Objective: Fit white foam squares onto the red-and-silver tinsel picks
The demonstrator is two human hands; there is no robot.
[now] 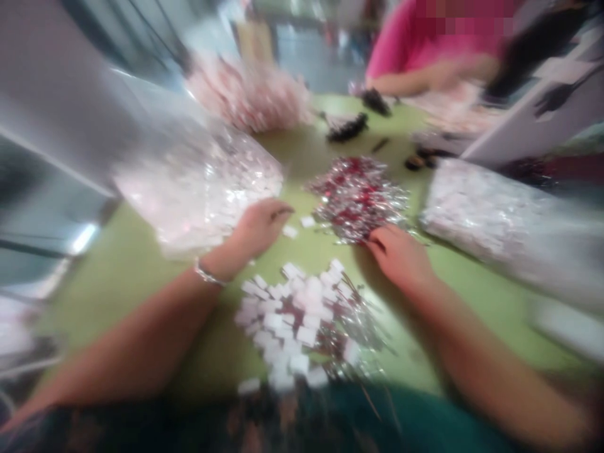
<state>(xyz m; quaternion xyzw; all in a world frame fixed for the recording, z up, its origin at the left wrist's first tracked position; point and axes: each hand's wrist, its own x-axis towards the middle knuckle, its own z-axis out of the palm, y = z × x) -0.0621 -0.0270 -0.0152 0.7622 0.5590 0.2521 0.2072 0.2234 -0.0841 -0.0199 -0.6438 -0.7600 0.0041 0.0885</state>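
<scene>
My left hand [258,231] hovers by the edge of a large clear plastic bag [189,182] of small white pieces. Its fingers are curled together, and what they hold, if anything, cannot be made out. Just off its fingertips lie two loose white tags [307,221] on the green table. My right hand [400,257] is closed at the near edge of a heap of shiny silver and red thin pieces [361,198]; its fingertips are partly hidden. Between my forearms spreads a pile of small white rectangular tags [287,321], with thin silver and red strands along its right side.
A second plastic bag of white pieces [481,207] lies at the right. Pink-white bundles [250,94] and dark bunches [346,128] sit at the back of the green table [132,270]. Across it, a person in a pink top [401,44] has their arms at the table.
</scene>
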